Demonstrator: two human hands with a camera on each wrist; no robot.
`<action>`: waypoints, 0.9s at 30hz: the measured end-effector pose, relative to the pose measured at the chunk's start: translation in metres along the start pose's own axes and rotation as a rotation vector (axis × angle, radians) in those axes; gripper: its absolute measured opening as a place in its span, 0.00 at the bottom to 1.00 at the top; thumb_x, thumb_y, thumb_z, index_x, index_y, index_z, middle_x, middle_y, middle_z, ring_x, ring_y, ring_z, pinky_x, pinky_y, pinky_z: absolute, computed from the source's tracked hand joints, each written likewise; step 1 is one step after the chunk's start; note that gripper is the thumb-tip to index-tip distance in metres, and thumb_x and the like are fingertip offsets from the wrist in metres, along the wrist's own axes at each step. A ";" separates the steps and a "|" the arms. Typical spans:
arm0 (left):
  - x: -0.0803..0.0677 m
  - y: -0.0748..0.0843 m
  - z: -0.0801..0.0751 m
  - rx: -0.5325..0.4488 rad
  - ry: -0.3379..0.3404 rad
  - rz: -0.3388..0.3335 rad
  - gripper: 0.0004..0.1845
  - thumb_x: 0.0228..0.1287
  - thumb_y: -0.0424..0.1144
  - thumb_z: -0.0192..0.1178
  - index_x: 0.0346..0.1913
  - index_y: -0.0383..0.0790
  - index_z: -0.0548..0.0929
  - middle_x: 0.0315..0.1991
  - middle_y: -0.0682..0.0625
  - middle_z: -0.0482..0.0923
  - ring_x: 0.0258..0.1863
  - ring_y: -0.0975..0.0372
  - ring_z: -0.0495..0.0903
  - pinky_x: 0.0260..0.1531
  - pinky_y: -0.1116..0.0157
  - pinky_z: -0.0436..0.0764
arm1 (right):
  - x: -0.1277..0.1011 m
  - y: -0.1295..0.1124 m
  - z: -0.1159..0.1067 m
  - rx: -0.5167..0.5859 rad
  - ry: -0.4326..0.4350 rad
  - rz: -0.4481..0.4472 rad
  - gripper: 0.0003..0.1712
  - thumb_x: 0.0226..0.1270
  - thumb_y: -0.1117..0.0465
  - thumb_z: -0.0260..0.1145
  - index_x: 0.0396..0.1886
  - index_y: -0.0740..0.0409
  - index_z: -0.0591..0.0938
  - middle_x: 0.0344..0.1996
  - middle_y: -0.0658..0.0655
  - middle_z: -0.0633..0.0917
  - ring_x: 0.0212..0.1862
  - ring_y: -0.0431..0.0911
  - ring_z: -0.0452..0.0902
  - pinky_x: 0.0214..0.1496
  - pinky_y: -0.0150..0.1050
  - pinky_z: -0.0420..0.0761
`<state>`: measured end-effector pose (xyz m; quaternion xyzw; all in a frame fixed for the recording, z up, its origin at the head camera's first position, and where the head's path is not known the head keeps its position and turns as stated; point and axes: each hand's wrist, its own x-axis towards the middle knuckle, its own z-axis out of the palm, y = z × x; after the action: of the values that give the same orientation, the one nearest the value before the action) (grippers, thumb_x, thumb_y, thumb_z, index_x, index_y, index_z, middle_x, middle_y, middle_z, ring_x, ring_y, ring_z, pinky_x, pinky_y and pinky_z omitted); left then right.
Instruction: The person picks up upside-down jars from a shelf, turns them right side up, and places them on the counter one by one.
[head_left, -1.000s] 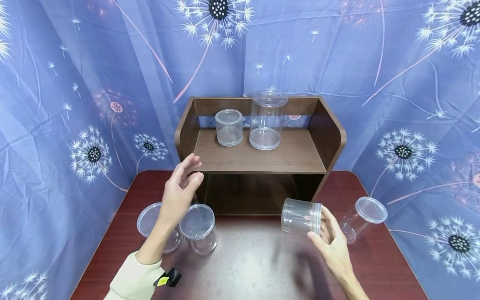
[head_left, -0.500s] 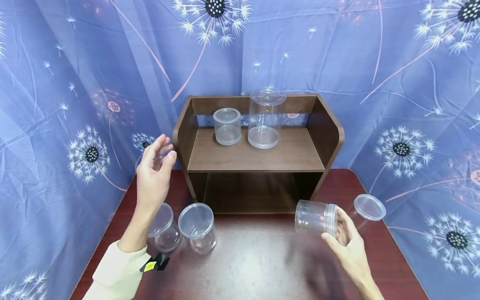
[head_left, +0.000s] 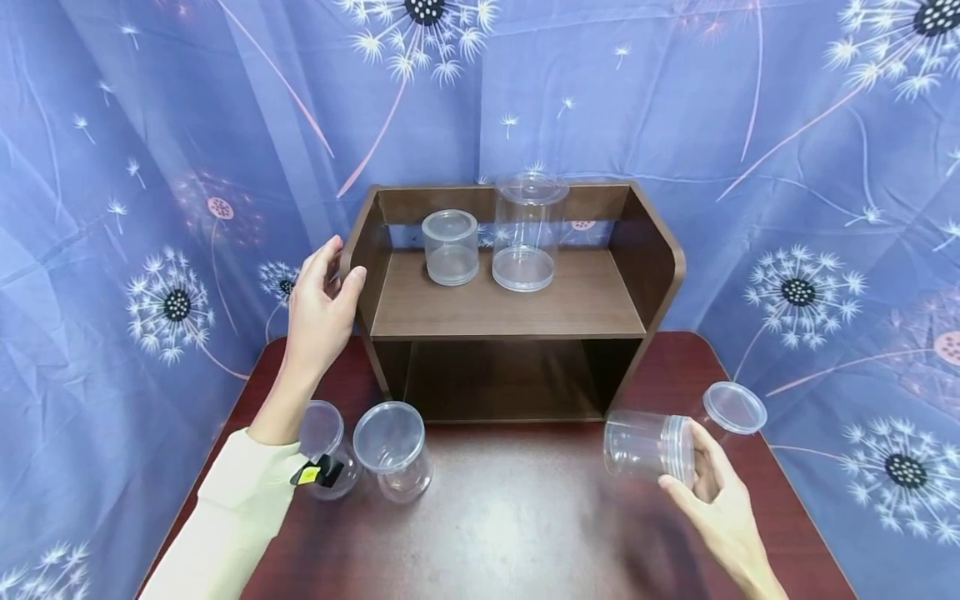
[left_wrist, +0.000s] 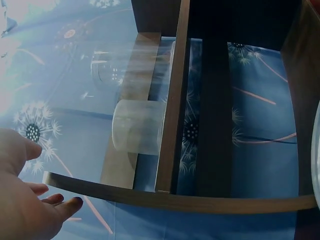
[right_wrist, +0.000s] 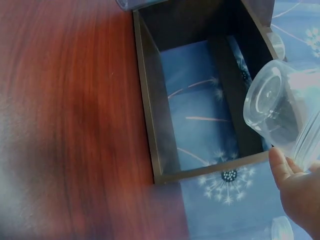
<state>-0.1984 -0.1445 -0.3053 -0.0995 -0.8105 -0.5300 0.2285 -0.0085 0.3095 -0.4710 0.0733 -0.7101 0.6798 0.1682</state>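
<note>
My right hand (head_left: 716, 500) holds a clear jar (head_left: 637, 446) on its side above the right part of the table, gripping it round its lidded end. In the right wrist view the jar's round base (right_wrist: 267, 95) faces left. My left hand (head_left: 322, 304) is raised beside the left side panel of a brown two-tier shelf (head_left: 510, 317). In the left wrist view its thumb and fingers are spread on either side of the panel's front end (left_wrist: 55, 180), with no grip on it; whether a finger touches it I cannot tell.
A short cloudy jar (head_left: 452, 258) and a taller clear jar (head_left: 528, 225) stand on the upper shelf board. Two lidded jars, one (head_left: 393, 446) beside another (head_left: 333, 458), stand front left on the table. Another lidded jar (head_left: 735, 408) stands behind my right hand.
My left hand has moved up and left from in front of the shelf to its left side panel. My right hand has carried the clear jar rightward. The head view has shifted slightly.
</note>
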 end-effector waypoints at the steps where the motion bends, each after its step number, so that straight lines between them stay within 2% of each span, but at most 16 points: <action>1: 0.002 0.000 0.000 0.022 0.000 0.001 0.30 0.75 0.38 0.60 0.76 0.37 0.69 0.73 0.42 0.69 0.70 0.54 0.72 0.69 0.57 0.71 | -0.001 0.000 -0.002 -0.004 -0.005 0.000 0.47 0.61 0.88 0.60 0.80 0.66 0.60 0.66 0.49 0.76 0.64 0.35 0.75 0.58 0.24 0.76; 4: 0.006 0.001 0.000 0.089 -0.009 0.004 0.29 0.76 0.39 0.58 0.77 0.38 0.69 0.74 0.43 0.68 0.68 0.53 0.74 0.67 0.54 0.73 | -0.005 0.001 -0.006 -0.014 -0.016 0.002 0.48 0.62 0.87 0.60 0.80 0.66 0.58 0.66 0.50 0.75 0.64 0.35 0.75 0.57 0.24 0.76; 9: 0.010 0.002 -0.003 0.197 -0.039 0.011 0.29 0.79 0.42 0.55 0.78 0.40 0.68 0.76 0.43 0.65 0.73 0.51 0.67 0.71 0.49 0.67 | -0.011 0.001 -0.013 -0.097 0.011 0.044 0.48 0.62 0.86 0.63 0.81 0.65 0.59 0.64 0.46 0.77 0.62 0.33 0.76 0.55 0.22 0.76; 14: 0.011 0.002 -0.004 0.239 -0.032 0.055 0.27 0.79 0.39 0.53 0.76 0.38 0.70 0.74 0.41 0.69 0.73 0.48 0.68 0.70 0.47 0.68 | -0.016 0.000 -0.021 -0.316 0.036 0.083 0.50 0.62 0.81 0.68 0.81 0.60 0.60 0.59 0.38 0.79 0.56 0.29 0.78 0.52 0.20 0.77; 19: 0.012 0.000 -0.004 0.252 -0.024 0.075 0.26 0.78 0.38 0.55 0.75 0.38 0.73 0.71 0.40 0.73 0.70 0.49 0.72 0.68 0.47 0.70 | -0.020 -0.002 -0.030 -0.543 0.076 0.098 0.53 0.59 0.75 0.75 0.82 0.55 0.61 0.53 0.34 0.77 0.47 0.26 0.78 0.43 0.20 0.77; 24: 0.013 0.000 -0.002 0.270 -0.040 0.086 0.26 0.77 0.37 0.55 0.74 0.37 0.73 0.71 0.40 0.73 0.70 0.48 0.73 0.67 0.47 0.71 | -0.024 -0.003 -0.038 -0.663 0.118 0.091 0.54 0.56 0.71 0.79 0.81 0.55 0.63 0.55 0.36 0.72 0.46 0.25 0.72 0.40 0.18 0.72; 27: 0.013 0.001 -0.002 0.272 -0.059 0.091 0.26 0.78 0.36 0.55 0.75 0.36 0.72 0.71 0.40 0.73 0.70 0.47 0.72 0.67 0.47 0.71 | -0.026 -0.004 -0.043 -0.703 0.129 0.080 0.55 0.55 0.70 0.80 0.81 0.54 0.64 0.56 0.36 0.69 0.47 0.27 0.68 0.39 0.18 0.70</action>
<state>-0.2092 -0.1467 -0.2977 -0.1198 -0.8759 -0.4010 0.2400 0.0230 0.3486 -0.4753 -0.0599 -0.8909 0.4031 0.2007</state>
